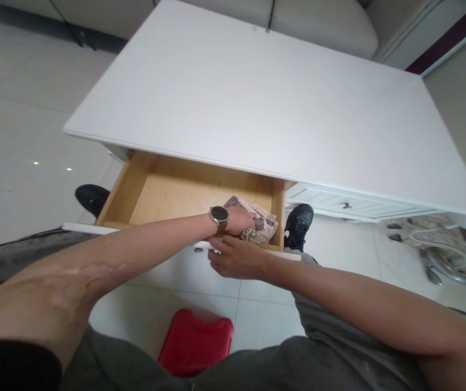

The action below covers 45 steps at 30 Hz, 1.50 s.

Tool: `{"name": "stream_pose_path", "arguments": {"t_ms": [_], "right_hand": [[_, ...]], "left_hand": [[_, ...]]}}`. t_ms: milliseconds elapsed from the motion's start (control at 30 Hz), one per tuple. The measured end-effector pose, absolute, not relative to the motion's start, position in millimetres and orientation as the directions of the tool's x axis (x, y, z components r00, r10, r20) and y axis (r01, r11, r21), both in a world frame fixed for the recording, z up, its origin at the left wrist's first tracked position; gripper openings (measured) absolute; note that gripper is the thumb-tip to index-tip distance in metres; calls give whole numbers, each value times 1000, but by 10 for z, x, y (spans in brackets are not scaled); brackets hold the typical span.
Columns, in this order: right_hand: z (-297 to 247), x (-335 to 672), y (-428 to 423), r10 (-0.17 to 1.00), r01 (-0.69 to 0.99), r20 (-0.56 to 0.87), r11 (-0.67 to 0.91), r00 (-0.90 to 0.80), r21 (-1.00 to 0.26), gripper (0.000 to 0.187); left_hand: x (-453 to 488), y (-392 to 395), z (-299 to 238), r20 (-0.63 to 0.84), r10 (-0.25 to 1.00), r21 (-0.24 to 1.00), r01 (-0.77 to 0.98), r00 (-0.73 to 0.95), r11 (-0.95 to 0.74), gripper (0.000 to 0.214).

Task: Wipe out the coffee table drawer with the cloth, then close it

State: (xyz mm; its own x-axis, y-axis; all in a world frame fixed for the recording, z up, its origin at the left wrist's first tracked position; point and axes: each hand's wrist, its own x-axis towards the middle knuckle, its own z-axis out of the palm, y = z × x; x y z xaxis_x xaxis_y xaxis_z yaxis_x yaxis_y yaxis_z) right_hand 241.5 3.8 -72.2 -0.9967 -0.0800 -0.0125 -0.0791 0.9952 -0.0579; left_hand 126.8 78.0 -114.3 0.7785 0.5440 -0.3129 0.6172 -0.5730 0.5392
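Note:
An open drawer [167,190] with a pale wooden inside juts out from the white table [257,98]. In its right front corner lies a crumpled patterned cloth [266,224], light with brown print. My left hand [241,218], with a watch [218,213] on its wrist, reaches into the drawer and is closed on the cloth; its fingertips are partly hidden in the folds. My right hand [236,257] holds the top edge of the drawer front, its fingers bent against it just below the left hand.
Below the drawer, a red plastic stool [196,342] stands on the tiled floor between my legs. A second drawer with a small knob [347,206] is closed at the right. Grey sofa seats [322,24] line the table's far side. Cables and tubing [448,260] lie at the right.

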Motion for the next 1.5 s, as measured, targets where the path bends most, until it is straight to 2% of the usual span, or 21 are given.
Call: {"name": "stream_pose_path", "arguments": {"t_ms": [133,233,333,400,567,800,867,967,1033,1100,1200,1300,1400,1500], "right_hand": [[-704,2407,40,-67,-63,-44,995,-997,-74,36],[-698,2402,38,-55,-48,-73,993,-996,-104,35],[-698,2403,37,-47,-37,-87,993,-995,-110,33],[-705,2409,39,-43,-34,-88,995,-995,-99,33],[-748,2434,44,-101,-101,-31,995,-994,-14,30],[-759,2426,33,-97,-97,-12,995,-995,13,28],[-748,2418,26,-99,-99,-21,995,-995,-5,26],[-742,2414,18,-86,-85,-35,996,-996,-21,25],[-751,2416,16,-85,-85,-33,996,-996,-13,25],[-770,2422,16,-89,-89,-32,996,-996,-1,24],[-797,2431,16,-94,-95,-31,995,-995,12,25],[-801,2434,12,-93,-94,-38,995,-995,15,25],[-791,2434,7,-88,-89,-53,996,-995,13,23],[-791,2434,9,-92,-93,-63,996,-994,12,22]], "left_hand": [[940,866,-1134,-442,607,424,750,661,-508,34],[680,957,-1074,-535,703,304,883,469,-358,41],[504,986,-1037,-610,712,244,937,348,-249,43],[493,943,-1034,-654,666,253,933,359,-255,38],[839,753,-1086,-638,491,433,803,594,-409,35],[951,704,-1106,-619,439,480,756,651,-445,35],[758,675,-1084,-640,464,426,786,612,-448,34],[373,681,-1004,-697,525,284,860,489,-424,42],[85,738,-904,-674,599,208,889,432,-407,42],[-210,813,-771,-628,658,202,904,415,-378,33],[-615,854,-561,-652,663,203,927,368,-314,21],[-878,722,-424,-713,664,35,958,224,-286,14],[-964,498,-378,-745,655,-103,948,126,-300,20],[-951,349,-367,-751,642,-58,952,156,-300,29]]}}
